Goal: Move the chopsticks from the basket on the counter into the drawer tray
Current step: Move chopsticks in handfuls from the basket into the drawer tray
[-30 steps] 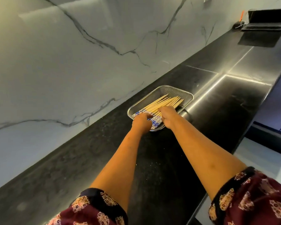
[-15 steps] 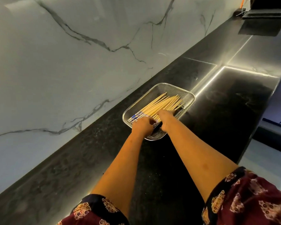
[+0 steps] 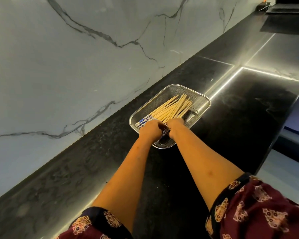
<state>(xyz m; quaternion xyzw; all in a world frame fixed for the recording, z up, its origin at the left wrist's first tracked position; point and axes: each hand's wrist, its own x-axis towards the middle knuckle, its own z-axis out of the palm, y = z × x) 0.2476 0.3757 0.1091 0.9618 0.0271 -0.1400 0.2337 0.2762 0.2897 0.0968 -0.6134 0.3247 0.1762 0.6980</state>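
Note:
A metal mesh basket [image 3: 201, 99] sits on the black counter. Inside lie several pale wooden chopsticks [image 3: 173, 108] with blue patterned ends, fanned toward the far right. My left hand [image 3: 149, 129] and my right hand [image 3: 175, 125] are side by side over the near patterned ends, fingers curled round the bundle from both sides. The fingertips are hidden under the hands. No drawer or tray is in view.
The black stone counter [image 3: 231, 131] runs from near left to far right along a marble wall [image 3: 76, 66]. A dark flat device [image 3: 286, 9] with an orange cable sits at the far end. The counter's front edge drops off at the right.
Both hands have drawn closer together over the chopsticks' patterned ends, gathering them. The view has tipped down slightly. The basket has stayed where it was.

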